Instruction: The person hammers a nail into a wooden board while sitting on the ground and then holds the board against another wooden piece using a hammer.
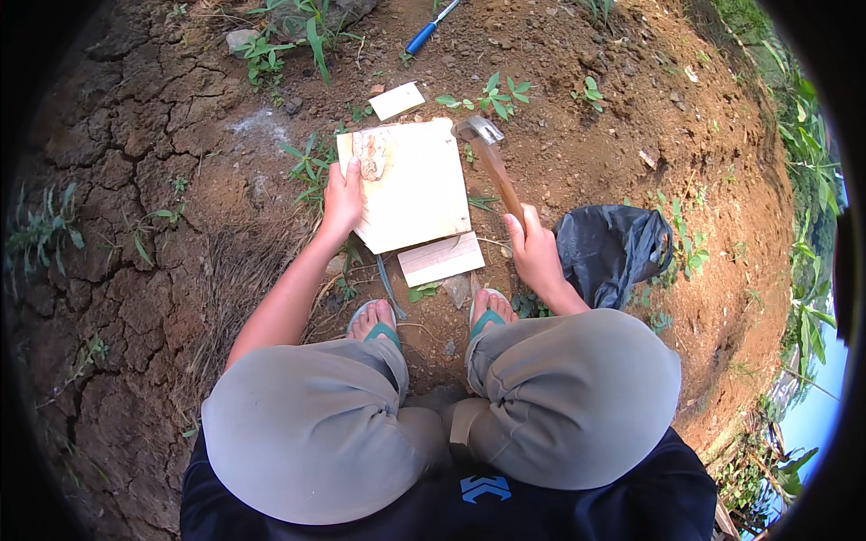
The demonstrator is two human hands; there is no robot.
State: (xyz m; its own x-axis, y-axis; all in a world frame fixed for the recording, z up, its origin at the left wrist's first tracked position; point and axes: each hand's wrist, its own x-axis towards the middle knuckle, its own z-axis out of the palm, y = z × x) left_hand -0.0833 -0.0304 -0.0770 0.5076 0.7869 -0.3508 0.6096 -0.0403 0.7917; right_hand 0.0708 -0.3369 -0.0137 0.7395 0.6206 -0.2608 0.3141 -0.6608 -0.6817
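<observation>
My left hand (342, 198) grips the left edge of a pale, squarish wooden board (417, 189), its thumb lying on the top face by a brown knot mark. In my right hand (534, 248) is a claw hammer (496, 167), held by its wooden handle. The metal head sits just off the board's upper right corner; I cannot tell whether they touch. Beneath the board's near edge a smaller wood piece (442, 261) sticks out. Another small wood block (397, 101) lies past the far edge.
A black plastic bag (609, 252) lies right of my right hand. Farther off is a blue-handled tool (422, 38), perhaps a chisel or screwdriver, its tip cut off by the view. My sandalled feet (492, 311) stand close to the near wood piece. Cracked soil and small weeds surround everything.
</observation>
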